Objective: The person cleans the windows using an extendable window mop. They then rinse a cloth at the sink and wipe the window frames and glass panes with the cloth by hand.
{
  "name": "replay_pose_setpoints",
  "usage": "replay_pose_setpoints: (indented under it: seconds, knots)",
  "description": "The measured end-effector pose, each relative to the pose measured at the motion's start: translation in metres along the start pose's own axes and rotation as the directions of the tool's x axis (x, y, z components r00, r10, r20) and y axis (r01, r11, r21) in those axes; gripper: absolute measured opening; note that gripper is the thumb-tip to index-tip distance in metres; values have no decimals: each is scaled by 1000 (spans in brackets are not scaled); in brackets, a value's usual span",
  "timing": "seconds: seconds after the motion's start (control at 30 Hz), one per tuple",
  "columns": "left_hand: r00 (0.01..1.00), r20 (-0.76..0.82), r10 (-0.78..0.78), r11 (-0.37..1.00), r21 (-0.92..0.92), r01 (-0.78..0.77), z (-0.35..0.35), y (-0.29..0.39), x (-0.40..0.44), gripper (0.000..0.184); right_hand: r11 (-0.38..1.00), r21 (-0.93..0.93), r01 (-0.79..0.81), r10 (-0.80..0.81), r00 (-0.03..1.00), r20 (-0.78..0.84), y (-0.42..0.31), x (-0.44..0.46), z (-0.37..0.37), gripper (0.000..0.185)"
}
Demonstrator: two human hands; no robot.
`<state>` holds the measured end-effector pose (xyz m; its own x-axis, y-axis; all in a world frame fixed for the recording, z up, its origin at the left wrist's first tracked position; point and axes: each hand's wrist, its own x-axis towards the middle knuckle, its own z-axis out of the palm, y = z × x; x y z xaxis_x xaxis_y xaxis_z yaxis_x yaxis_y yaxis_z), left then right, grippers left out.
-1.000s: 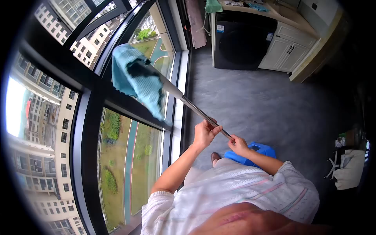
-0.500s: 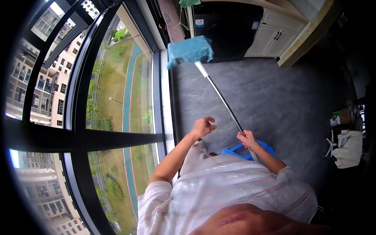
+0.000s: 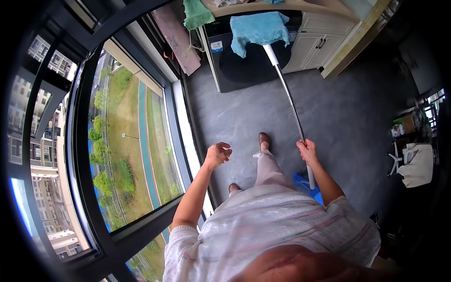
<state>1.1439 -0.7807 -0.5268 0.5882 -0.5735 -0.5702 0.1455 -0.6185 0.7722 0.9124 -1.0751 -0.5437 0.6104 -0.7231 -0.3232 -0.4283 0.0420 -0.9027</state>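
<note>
My right hand (image 3: 307, 151) is wrapped round the lower part of a metal pole (image 3: 292, 101) with a white grip at its bottom end. At the pole's top, past a white sleeve, a light-blue cloth (image 3: 259, 30) covers the head, in front of the dark washing machine (image 3: 249, 66) as seen from above. My left hand (image 3: 218, 155) hangs free near the window sill, fingers loosely curled and apart, holding nothing. A blue plastic object (image 3: 315, 192) lies partly hidden behind the pole's end and my right forearm.
Tall windows (image 3: 136, 136) with dark frames line the left side. A green cloth (image 3: 197, 13) hangs from the counter's left end, beside a rolled pinkish item (image 3: 176, 40). White cabinet (image 3: 319, 47) stands right of the machine; a cream-coloured chair (image 3: 416, 164) is at the right.
My left hand has let go of the pole and moved left. The cloth-covered head has swung from the window across to the washing machine. One foot has stepped forward.
</note>
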Motion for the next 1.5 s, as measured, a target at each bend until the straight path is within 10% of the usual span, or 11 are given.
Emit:
replay_pose_setpoints:
  seconds: [0.63,0.83,0.97,1.2,1.37,1.5]
  knots:
    - [865,-347,363,932,124,-341,-91,271,303,26,999,8,45,-45,996,82,-181,341,-54,21]
    - [663,-513,544,832,432,-349,-168,338,379,23,980,193,52,-110,946,304,-295,407,-3,17]
    - [316,-446,837,532,800,-279,-197,384,427,22,970,241,-15,-83,916,393,-346,455,34,20]
    - [445,-482,755,585,802,-124,-217,410,450,21,960,233,-156,21,869,494,-352,504,66,19]
    - [328,-638,697,706,532,-467,-227,422,437,21,983,176,-45,-35,905,424,-349,487,57,16]
    - [569,-690,448,358,-445,-821,-211,409,363,21,920,-72,386,-379,921,89,-335,490,11,38]
